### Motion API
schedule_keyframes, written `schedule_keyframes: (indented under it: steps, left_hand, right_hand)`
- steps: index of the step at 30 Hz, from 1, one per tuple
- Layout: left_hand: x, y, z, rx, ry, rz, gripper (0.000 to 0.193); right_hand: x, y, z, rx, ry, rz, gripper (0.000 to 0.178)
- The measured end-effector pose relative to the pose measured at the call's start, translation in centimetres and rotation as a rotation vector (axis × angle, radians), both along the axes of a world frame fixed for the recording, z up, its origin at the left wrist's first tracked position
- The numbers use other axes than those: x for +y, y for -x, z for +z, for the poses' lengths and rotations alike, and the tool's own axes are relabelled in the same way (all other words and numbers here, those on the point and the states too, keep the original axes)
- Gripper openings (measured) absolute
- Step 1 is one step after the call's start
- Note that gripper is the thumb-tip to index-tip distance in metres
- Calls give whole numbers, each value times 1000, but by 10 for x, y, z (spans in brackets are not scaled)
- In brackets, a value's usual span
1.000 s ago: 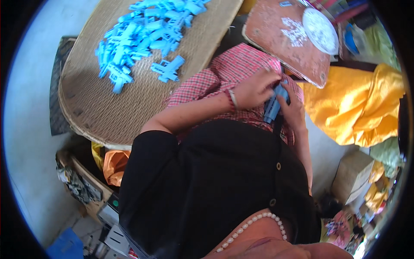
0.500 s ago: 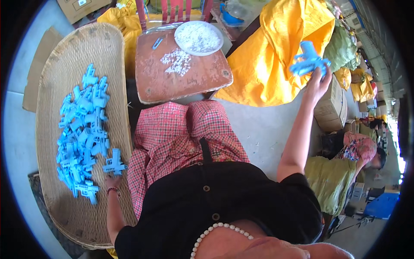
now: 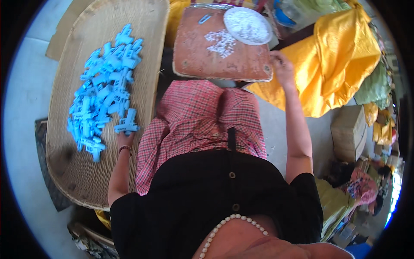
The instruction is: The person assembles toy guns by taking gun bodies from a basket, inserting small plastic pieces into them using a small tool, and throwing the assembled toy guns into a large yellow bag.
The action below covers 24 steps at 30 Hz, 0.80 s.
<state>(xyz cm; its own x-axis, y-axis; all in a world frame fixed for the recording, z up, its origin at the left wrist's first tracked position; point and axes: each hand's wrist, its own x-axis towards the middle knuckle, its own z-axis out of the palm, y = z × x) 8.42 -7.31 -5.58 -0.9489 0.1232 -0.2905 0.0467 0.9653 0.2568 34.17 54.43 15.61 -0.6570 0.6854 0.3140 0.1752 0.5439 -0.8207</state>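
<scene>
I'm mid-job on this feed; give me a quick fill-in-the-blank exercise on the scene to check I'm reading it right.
1. The left hand is at a toy pistol coloured light ____.
2. The pile of toy pistols lies on a woven tray at the person's ____ side.
3. The round dish on the brown board holds small bits coloured ____.
4. The right hand shows against a large sack coloured ____.

Missing words: blue; left; white; yellow.
</scene>
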Motion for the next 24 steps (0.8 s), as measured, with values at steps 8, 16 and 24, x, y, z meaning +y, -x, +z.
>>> schedule_keyframes:
  steps: [8,16,24]
  left_hand:
    - [43,-3,74,154,-341,115,51]
    - [166,-36,208,468,-792,-294,45]
    - [227,-87,259,301,-911,-850,54]
  right_hand:
    - [-45,101,-89,-337,-150,74,15]
    - [-71,113,-96,-570,-369,-7,17]
    - [-68,116,-88,-498,-471,141,21]
